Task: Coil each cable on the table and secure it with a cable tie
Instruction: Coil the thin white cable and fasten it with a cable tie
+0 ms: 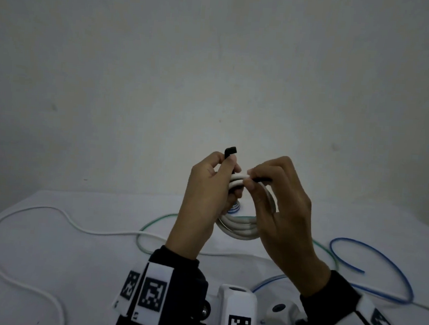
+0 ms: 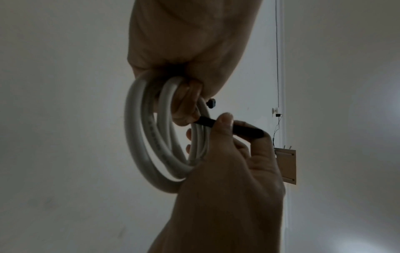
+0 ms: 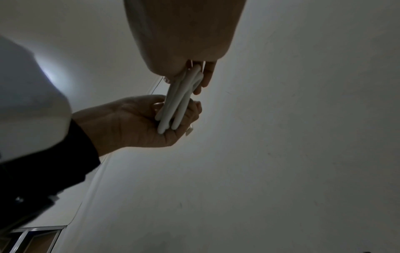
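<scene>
Coiled white cable point(image 1: 239, 228) is held up above the counter point(image 1: 49, 265), between both hands; the left hand point(image 1: 205, 199) curls round the top of the bundle and pins one end of the black cable tie point(image 1: 230, 152), while the right hand point(image 1: 281, 207) pinches the tie's other end against the loops. The cable looks light but springy, its smooth jacket likely to slip and let loops fan apart, so the hold belongs where the turns bunch, right beside the tie. Loose white point(image 1: 27, 215), green point(image 1: 158, 222) and blue cables point(image 1: 379, 255) lie uncoiled on the counter.
</scene>
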